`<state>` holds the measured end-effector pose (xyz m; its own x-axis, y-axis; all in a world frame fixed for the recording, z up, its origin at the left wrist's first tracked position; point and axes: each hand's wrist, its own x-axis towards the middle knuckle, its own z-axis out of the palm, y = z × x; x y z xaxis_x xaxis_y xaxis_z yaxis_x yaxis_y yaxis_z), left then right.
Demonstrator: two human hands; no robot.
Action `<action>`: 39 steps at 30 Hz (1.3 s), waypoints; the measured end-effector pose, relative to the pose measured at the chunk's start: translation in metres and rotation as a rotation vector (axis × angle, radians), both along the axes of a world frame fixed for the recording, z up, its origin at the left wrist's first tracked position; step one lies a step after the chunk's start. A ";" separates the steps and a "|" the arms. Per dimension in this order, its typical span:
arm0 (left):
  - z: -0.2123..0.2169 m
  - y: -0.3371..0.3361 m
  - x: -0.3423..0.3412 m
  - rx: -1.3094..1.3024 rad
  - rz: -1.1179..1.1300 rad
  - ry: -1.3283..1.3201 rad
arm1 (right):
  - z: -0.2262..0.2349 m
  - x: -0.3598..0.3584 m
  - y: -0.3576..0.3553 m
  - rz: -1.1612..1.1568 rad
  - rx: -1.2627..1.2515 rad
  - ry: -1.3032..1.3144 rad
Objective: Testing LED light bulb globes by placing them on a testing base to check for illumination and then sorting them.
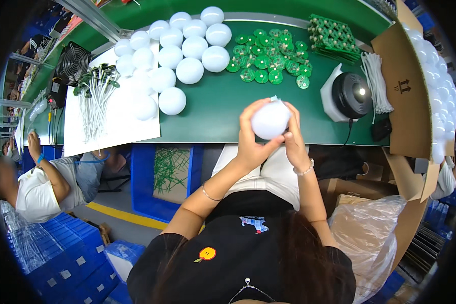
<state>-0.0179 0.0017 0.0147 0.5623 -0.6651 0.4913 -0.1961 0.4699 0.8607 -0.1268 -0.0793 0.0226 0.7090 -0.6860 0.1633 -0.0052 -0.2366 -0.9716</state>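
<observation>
On the green counter (213, 109), the cluster of white plastic globes (175, 48) lies left of the pile of round green circuit boards (268, 58); the black desk fan (350, 95) stands right of both.

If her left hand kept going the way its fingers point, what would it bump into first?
Probably the pile of green round circuit boards. The left hand, wrapped round the white bulb, points up across bare green table toward them, though depth is unclear.

Open brown cardboard box (403, 96) of white globes at right edge, clear plastic bag (367, 228) lower right, blue crates (61, 258) lower left
</observation>
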 end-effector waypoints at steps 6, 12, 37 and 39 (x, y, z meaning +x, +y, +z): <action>0.006 -0.003 0.003 0.013 0.051 0.407 | -0.015 0.014 -0.010 -0.098 -0.321 0.035; 0.010 -0.019 0.028 -0.004 -0.055 0.710 | -0.018 0.003 -0.024 -0.122 0.513 -0.235; -0.013 -0.033 0.003 0.102 -0.099 0.430 | -0.020 0.012 -0.019 -0.299 0.155 -0.356; -0.013 -0.032 0.003 0.108 -0.094 0.449 | -0.022 0.012 -0.020 -0.268 0.101 -0.342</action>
